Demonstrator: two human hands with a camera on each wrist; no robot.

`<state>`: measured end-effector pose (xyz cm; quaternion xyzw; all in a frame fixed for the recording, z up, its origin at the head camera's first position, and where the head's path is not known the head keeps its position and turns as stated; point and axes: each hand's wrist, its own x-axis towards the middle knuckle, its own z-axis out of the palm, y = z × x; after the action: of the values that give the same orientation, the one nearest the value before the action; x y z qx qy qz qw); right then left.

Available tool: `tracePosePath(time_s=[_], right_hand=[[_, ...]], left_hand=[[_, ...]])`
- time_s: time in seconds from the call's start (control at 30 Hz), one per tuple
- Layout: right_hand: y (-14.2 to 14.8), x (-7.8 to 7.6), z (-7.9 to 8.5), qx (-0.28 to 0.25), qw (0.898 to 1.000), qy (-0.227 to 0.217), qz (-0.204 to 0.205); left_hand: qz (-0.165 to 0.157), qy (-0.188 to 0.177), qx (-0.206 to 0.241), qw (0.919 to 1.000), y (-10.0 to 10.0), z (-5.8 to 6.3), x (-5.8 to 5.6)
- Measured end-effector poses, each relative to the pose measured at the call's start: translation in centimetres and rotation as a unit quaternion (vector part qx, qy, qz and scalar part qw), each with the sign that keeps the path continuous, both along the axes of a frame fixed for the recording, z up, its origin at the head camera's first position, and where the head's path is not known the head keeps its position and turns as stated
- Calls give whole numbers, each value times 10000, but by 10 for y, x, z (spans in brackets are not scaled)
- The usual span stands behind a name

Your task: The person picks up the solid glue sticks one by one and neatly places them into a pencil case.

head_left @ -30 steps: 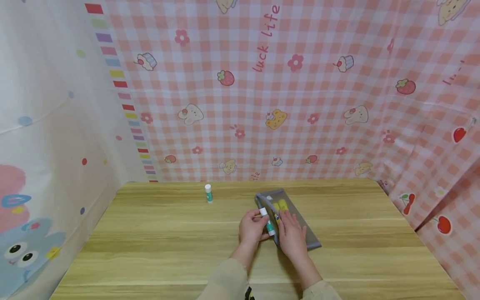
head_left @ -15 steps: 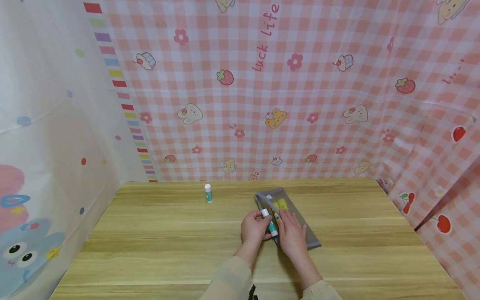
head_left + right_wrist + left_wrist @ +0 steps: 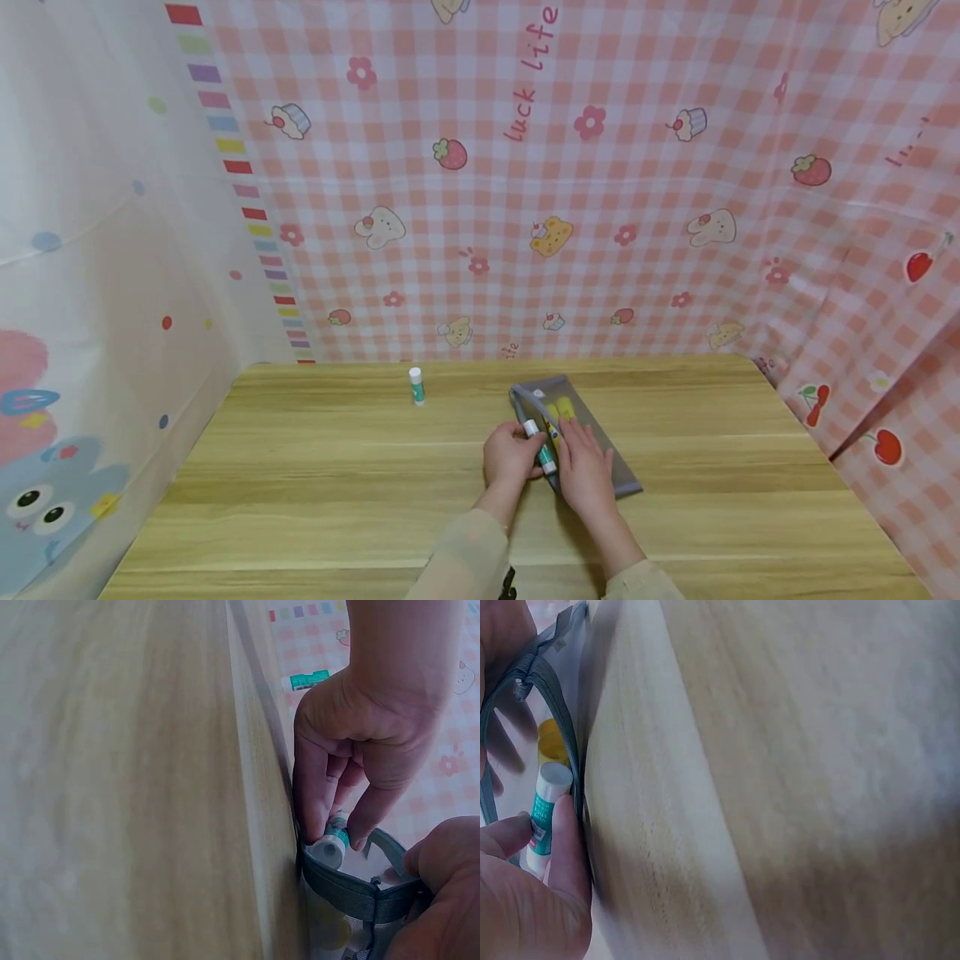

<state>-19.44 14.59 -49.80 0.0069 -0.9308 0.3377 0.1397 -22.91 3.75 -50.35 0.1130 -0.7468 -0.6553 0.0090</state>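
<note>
My left hand (image 3: 510,454) pinches a white-and-green glue stick (image 3: 543,817) between thumb and fingers. The stick is at the open mouth of a grey mesh zipper pouch (image 3: 624,473), which lies slanted on the table. In the right wrist view one end of the glue stick (image 3: 330,849) dips inside the grey zipper rim (image 3: 337,891). My right hand (image 3: 585,468) rests on the pouch, and in the right wrist view its thumb and fingers are at the rim, holding the mouth apart. Something yellow (image 3: 566,408) shows through the mesh; in the left wrist view a yellow cylinder (image 3: 553,742) is inside.
A second white-and-green glue stick (image 3: 417,387) stands upright toward the back of the wooden table (image 3: 315,475), left of the pouch. A pink checked curtain (image 3: 495,208) hangs behind the table, and a white printed curtain (image 3: 112,250) hangs at the left.
My left hand has moved slightly right with the glue stick, bringing it from beside the pouch into its mouth. The right hand has stayed on the pouch.
</note>
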Motion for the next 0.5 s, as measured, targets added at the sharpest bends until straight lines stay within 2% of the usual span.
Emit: tracePosePath(time_s=[0.17,0.5], right_hand=[[0,0,0,-45,10000,-30,13],[0,1,1,-38,10000,38,-1]], left_hand=[[-35,-34,39,10000,-1,2,2],[-90,-223,478,9986,0,2,2]])
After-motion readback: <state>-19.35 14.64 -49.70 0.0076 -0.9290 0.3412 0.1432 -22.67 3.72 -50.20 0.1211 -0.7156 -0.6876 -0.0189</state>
